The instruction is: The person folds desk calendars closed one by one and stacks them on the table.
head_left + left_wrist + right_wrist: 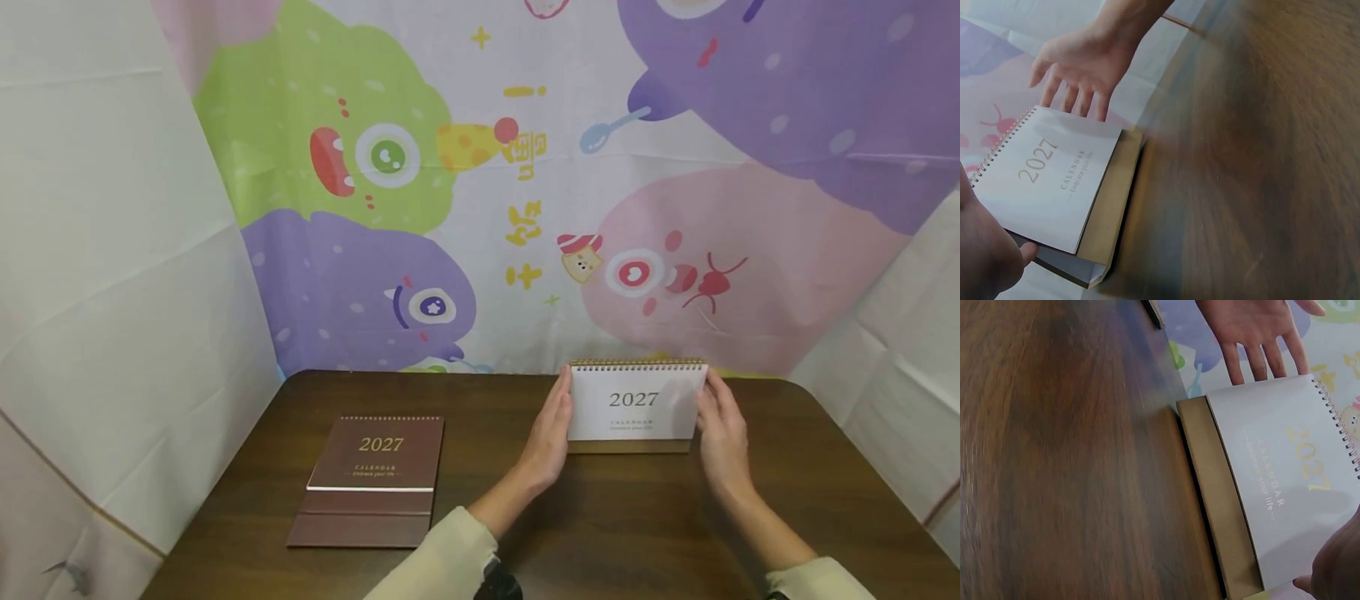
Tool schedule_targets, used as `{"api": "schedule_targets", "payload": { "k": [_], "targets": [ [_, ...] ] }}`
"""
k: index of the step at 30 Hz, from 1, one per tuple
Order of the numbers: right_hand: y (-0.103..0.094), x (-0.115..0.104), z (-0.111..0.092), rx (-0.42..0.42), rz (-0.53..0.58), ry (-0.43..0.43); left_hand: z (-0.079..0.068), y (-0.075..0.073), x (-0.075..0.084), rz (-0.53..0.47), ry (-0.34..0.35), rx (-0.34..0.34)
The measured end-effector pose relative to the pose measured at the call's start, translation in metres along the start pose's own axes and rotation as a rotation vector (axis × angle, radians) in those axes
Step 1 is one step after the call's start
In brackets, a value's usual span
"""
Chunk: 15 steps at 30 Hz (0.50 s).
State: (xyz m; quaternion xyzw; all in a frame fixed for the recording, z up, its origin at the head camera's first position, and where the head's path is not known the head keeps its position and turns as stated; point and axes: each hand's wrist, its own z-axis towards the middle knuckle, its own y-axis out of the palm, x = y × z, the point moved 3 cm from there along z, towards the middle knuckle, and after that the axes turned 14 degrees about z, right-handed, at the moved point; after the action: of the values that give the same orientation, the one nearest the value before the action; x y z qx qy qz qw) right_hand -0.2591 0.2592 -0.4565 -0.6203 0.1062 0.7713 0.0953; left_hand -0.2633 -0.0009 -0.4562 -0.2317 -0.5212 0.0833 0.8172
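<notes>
A white 2027 desk calendar point(633, 417) with a spiral along its top and a tan stand stands at the back right of the table. My left hand point(551, 433) is at its left side and my right hand point(723, 433) at its right side. In the left wrist view, the right hand point(1088, 69) has spread, mostly straight fingers close to the calendar's far edge. The right wrist view shows the left hand point(1254, 331) with straight fingertips at the calendar's side edge. Neither hand is curled round it.
A brown 2027 desk calendar point(375, 458) leans on its stand at the left of the dark wooden table point(615, 525). Behind the table hangs a cloth printed with cartoon monsters point(390, 192). Pale cloth walls point(112, 208) flank both sides.
</notes>
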Motion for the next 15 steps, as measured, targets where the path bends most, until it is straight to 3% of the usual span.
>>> {"api": "schedule_targets", "payload": {
  "k": [15],
  "targets": [
    [0.018,-0.002,-0.011,-0.029,0.078,0.043,-0.007,-0.013,-0.015,-0.016,0.001,0.008]
  ]
}}
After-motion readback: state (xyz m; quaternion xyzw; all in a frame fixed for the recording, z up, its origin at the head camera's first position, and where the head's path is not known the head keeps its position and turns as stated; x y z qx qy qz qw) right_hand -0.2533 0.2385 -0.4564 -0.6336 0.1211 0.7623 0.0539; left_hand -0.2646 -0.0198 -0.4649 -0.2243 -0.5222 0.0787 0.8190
